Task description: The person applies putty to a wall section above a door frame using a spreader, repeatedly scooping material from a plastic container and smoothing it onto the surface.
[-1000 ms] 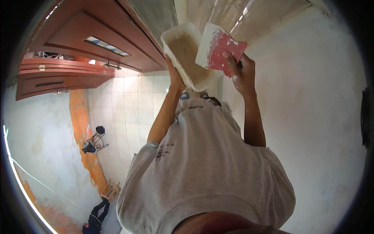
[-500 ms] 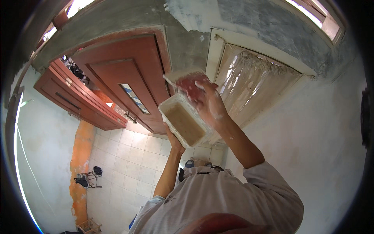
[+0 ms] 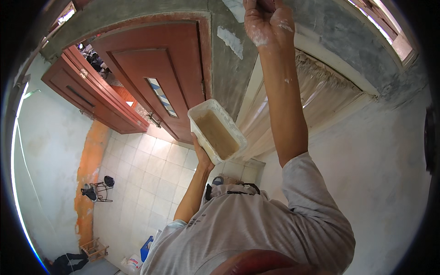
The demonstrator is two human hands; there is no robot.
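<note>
My left hand [image 3: 203,153] supports a white plastic tray [image 3: 231,126] from its left side; murky tan material lies inside. My right hand [image 3: 268,25], smeared with white, is raised high against the grey wall, fingers closed on a red spreader [image 3: 266,4], mostly hidden at the top edge. White patches [image 3: 229,42] mark the grey wall [image 3: 236,73] beside that hand. Below it is a window with a frayed pale curtain [image 3: 325,80].
Red wooden doors [image 3: 137,55] stand left, one ajar. A metal stool [image 3: 101,195] with dark items, a wooden stool [image 3: 94,250], dark clothing [image 3: 68,263] and a blue container [image 3: 146,250] are on the left. A white wall [image 3: 366,174] rises at right; a cord hangs left.
My right hand has lifted the spreader from over the tray up onto the grey wall. My left hand still holds the tray; the view has tilted toward the upper wall since a second ago.
</note>
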